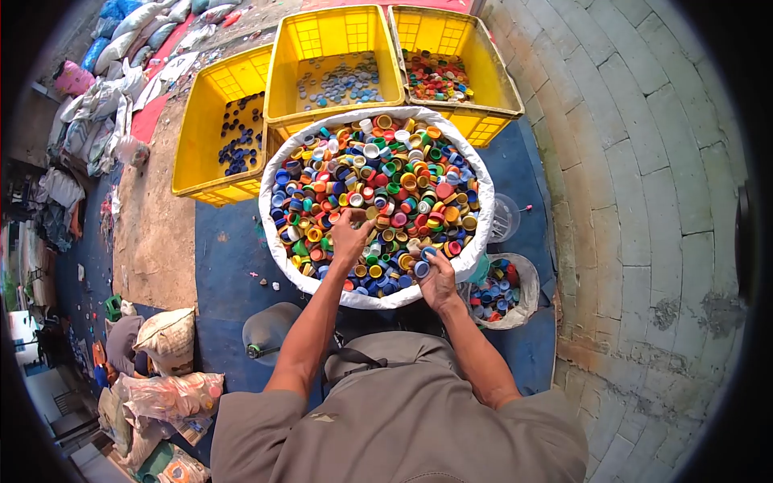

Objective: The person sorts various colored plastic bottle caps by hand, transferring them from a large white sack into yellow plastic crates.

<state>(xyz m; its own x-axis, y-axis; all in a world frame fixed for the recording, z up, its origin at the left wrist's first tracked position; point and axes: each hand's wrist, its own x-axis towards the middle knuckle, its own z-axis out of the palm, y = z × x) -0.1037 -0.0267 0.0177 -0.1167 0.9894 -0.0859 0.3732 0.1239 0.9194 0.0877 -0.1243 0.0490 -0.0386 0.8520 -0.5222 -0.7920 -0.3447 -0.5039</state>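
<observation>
A large round tub with a white cloth rim (268, 211) stands in front of me, heaped with bottle caps (394, 193) of many colours. My left hand (351, 237) reaches over the middle of the heap, thumb and fingers apart, close to a dull yellow cap (371, 213). Whether its fingertips touch that cap is hard to make out. At the tub's near right edge, my right hand (440, 283) is closed on blue bottle caps (422, 269), with two of them showing at the thumb and fingers.
Behind the tub stand three yellow crates: one with dark blue caps (239, 153), one with light blue caps (342, 80), one with red and orange caps (439, 76). A white sack (527, 294) of mixed caps sits right. Stuffed bags (167, 342) lie left; a wall (636, 201) runs right.
</observation>
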